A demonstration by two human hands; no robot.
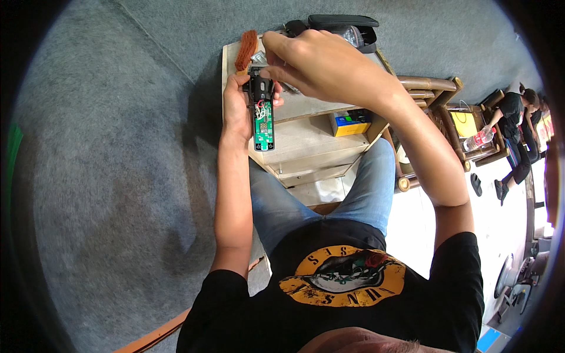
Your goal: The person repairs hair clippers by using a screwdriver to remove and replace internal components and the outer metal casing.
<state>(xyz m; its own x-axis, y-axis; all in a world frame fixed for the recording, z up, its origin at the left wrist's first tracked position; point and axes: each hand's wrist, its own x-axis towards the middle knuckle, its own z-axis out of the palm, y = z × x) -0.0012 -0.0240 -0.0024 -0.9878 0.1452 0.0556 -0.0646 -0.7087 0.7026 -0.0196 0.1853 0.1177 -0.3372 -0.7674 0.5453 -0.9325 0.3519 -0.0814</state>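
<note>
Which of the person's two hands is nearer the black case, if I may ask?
The right hand, bent at the upper end of the green-boarded device; the left hand, gripping that device's side, is farther from the black case.

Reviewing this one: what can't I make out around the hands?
All in the head view:
- Whether the right hand pinches something: its own fingers hide that.
- The underside of the black device: turned away, in the left hand.
- Fine parts on the green circuit board: too small.
- Part of the black case: behind the right hand.
</note>
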